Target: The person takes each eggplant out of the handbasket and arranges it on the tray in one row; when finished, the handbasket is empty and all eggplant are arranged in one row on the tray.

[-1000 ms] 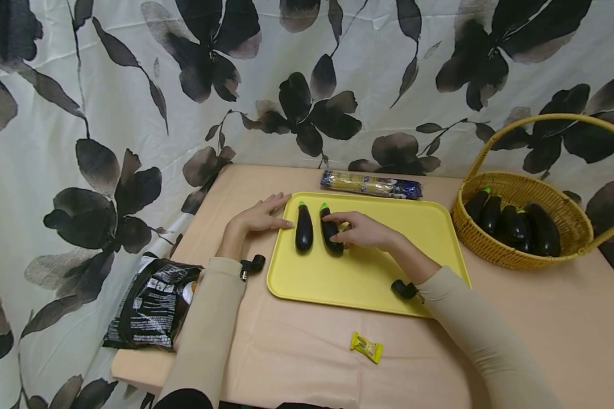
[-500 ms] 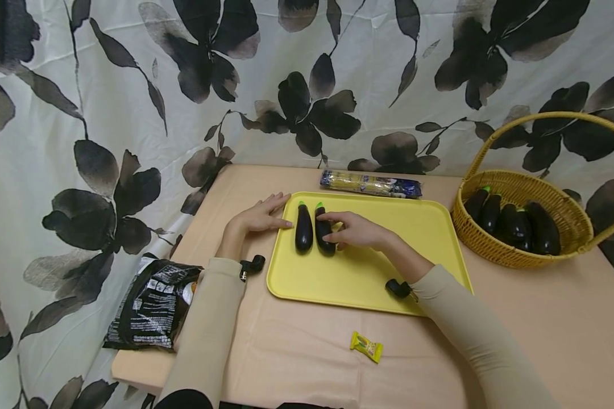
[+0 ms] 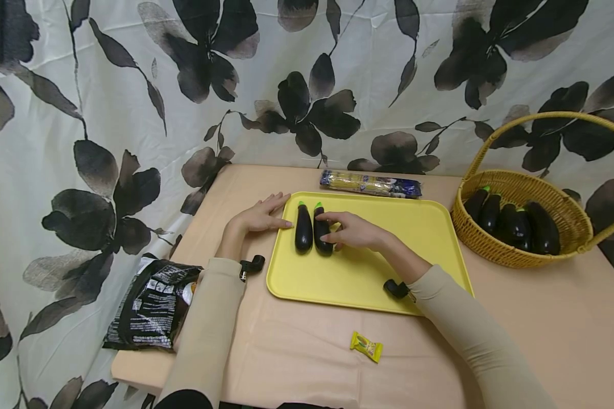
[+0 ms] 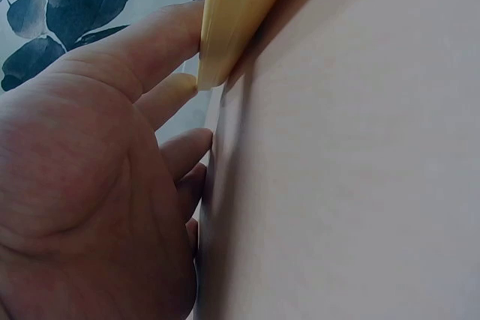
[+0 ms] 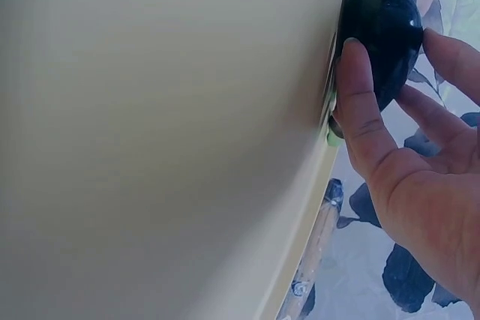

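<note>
Two dark eggplants lie side by side at the left end of a yellow tray (image 3: pixel 307 281), green stem ends pointing away from me. My right hand (image 3: pixel 357 230) holds the right-hand eggplant (image 3: pixel 320 228), thumb on one side and fingers on the other. In the right wrist view this eggplant (image 5: pixel 386 31) sits between the thumb and fingertips. The left-hand eggplant (image 3: pixel 303 229) lies close beside it, with a narrow gap between. My left hand (image 3: pixel 258 217) rests at the tray's left edge with fingers extended. In the left wrist view its fingers touch the tray's rim (image 4: pixel 232 20).
A wicker basket (image 3: pixel 511 261) with several eggplants stands right of the tray. Behind the tray lies a long blue-and-yellow packet (image 3: pixel 370 184). A small yellow wrapped sweet (image 3: pixel 366 347) is in front, and a black bag (image 3: pixel 150 304) lies by my left forearm.
My right hand has moved left, bringing its eggplant nearer to the other one and more upright in line with it. The left hand has stayed in place.
</note>
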`<state>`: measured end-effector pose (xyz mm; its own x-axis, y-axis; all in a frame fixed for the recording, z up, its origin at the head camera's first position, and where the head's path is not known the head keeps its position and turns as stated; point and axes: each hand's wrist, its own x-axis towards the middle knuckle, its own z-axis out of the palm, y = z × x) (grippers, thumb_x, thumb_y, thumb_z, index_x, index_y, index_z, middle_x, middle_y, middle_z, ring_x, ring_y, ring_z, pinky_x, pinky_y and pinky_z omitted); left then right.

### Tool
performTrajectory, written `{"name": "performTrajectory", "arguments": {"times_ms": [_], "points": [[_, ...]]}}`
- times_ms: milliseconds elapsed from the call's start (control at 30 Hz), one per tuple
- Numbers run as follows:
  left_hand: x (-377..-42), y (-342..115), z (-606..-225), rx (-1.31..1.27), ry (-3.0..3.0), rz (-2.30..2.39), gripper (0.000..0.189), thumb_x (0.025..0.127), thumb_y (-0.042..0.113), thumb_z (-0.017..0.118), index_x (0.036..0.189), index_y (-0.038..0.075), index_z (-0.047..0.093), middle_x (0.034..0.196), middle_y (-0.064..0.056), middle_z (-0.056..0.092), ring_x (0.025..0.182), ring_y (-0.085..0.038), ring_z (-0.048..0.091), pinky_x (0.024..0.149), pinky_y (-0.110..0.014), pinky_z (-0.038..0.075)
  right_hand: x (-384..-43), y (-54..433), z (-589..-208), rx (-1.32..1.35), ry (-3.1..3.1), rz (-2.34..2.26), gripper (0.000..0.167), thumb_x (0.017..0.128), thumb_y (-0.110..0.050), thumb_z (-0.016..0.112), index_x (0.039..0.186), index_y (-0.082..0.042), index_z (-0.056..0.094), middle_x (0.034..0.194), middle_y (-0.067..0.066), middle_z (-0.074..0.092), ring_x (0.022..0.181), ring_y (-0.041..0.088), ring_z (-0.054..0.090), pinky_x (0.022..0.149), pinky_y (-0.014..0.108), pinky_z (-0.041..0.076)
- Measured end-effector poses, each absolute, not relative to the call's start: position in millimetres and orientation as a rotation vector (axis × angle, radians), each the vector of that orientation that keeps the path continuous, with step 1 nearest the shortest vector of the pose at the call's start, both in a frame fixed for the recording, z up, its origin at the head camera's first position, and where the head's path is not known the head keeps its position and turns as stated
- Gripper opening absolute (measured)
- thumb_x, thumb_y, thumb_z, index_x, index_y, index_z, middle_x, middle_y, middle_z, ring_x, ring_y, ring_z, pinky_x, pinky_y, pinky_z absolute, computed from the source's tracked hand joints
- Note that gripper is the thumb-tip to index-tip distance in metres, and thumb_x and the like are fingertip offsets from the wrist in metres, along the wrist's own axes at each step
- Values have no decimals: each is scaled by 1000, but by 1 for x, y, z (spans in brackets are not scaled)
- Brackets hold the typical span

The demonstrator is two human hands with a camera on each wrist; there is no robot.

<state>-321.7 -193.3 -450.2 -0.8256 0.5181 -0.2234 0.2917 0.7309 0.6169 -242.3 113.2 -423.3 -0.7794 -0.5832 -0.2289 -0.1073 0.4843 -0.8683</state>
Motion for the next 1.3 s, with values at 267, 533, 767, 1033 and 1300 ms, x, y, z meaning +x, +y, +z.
{"name": "performTrajectory", "arguments": {"times_ms": [267,533,767,1033,1300], "points": [[-321,-193,-450,616,2550,831,97,92,55,73,168,24,20,177,-7,5,164,-27,-4,133,-53,-7,-241,112,-423,-559,2234,-1258,65,101,-23,69,160,-14,42,150,19,46,84,31,70,79,42,63],[-323,-192,-452,630,2551,820,97,93,54,73,168,23,20,177,-7,5,164,-28,-5,133,-52,-6,-236,120,-412,-580,2319,-1227,66,101,-26,69,160,-16,41,162,22,36,93,34,71,81,45,61],[-323,-192,-452,629,2557,810,97,93,55,71,169,24,19,177,-7,5,164,-27,-5,133,-52,-6,-222,137,-379,-680,2574,-1155,69,101,-35,70,161,-17,40,163,11,41,111,29,65,86,42,58],[-323,-195,-452,636,2556,802,97,94,56,70,169,24,18,177,-7,4,164,-28,-6,133,-53,-6,-197,163,-341,-688,2790,-1194,67,101,-38,69,161,-24,40,163,6,43,122,31,61,97,53,57],[-322,-194,-453,640,2556,811,96,94,56,70,169,24,19,177,-7,4,164,-28,-5,133,-53,-5,-181,191,-332,-742,2893,-1361,63,101,-23,71,158,-20,46,157,11,47,123,32,62,101,56,54]]}}
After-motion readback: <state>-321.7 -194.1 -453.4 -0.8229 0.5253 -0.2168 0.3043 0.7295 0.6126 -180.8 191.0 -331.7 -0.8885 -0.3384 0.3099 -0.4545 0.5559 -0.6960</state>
